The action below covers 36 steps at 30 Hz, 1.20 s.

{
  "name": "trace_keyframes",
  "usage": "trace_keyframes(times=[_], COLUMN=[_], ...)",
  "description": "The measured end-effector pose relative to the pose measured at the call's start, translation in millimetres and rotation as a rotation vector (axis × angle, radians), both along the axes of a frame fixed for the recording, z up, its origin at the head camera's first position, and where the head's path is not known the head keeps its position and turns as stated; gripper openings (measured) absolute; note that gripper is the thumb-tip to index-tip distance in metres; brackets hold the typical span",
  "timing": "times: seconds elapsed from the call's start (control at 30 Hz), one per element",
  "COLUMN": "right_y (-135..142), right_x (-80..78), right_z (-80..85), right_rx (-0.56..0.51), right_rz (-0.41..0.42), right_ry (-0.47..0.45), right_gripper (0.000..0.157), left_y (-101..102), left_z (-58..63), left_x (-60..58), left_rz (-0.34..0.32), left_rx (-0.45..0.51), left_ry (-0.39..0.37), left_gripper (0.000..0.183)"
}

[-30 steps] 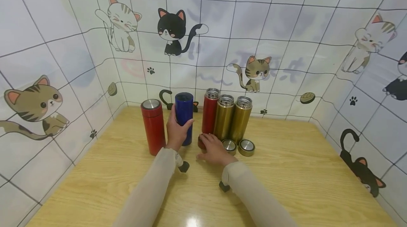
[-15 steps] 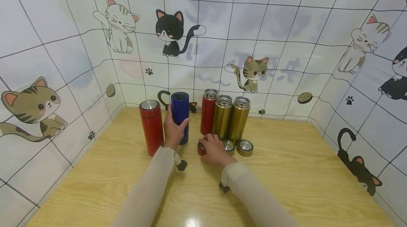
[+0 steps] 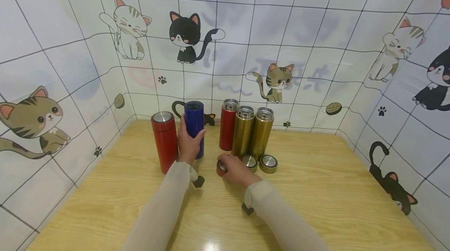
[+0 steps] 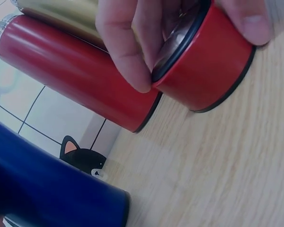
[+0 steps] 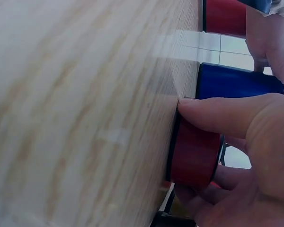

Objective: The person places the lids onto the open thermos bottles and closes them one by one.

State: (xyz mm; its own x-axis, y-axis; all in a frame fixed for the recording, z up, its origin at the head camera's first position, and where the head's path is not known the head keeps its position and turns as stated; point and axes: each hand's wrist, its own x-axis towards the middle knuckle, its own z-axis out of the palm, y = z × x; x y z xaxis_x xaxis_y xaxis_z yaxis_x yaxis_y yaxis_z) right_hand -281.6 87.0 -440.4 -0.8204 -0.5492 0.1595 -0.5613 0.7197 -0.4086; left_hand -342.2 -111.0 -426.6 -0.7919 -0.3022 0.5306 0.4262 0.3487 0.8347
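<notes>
While the left hand (image 3: pixel 188 147) grips the blue bottle (image 3: pixel 194 115), the right hand (image 3: pixel 239 169) pinches the red lid (image 3: pixel 221 168) at table height, in front of the uncovered red bottle (image 3: pixel 227 129). I judge that the step in hand is the handling of this lid; the next move would call for a firm pinch and a steady left hand. Towards the back edge of the table (image 3: pixel 309 188), the uncovered red bottle and two gold bottles (image 3: pixel 243 135) stand close together, and two gold lids (image 3: pixel 249 162) limit the space to the right. More open room lies towards the front edge.
</notes>
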Motion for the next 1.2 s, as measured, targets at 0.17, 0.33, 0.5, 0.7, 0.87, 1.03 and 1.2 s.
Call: trace_keyframes(times=[0.17,0.33,0.5,0.7,0.87,1.03,1.2], right_y=[2,4,3,2,1,0,2], right_x=[2.7,5.5,6.8,7.8,8.8,9.7,8.9], right_z=[2.6,4.0,0.7,4.6,11.1,12.5,12.6], right_rx=[-0.003,0.023,0.052,0.002,-0.062,-0.130,-0.186], right_rz=[-0.004,-0.061,-0.096,-0.177,-0.208,-0.231,-0.259], right_ry=[-0.051,-0.080,-0.063,-0.023,-0.002,-0.018,-0.051], right_gripper=[0.060,0.064,0.065,0.063,0.063,0.065,0.066], left_y=[0,0,0,4,9,19,28], left_z=[-2.0,-4.8,-4.9,3.2,5.8,4.2,6.9], left_x=[-2.6,-6.4,-6.0,-5.5,-3.8,0.9,6.1], left_rz=[0.037,0.050,0.075,0.098,0.125,0.144,0.181], left_rx=[-0.001,-0.005,0.007,0.025,0.065,0.076,0.045], left_ry=[0.032,0.028,-0.004,-0.048,-0.079,-0.059,-0.018], left_gripper=[0.090,0.092,0.093,0.093,0.098,0.105,0.104])
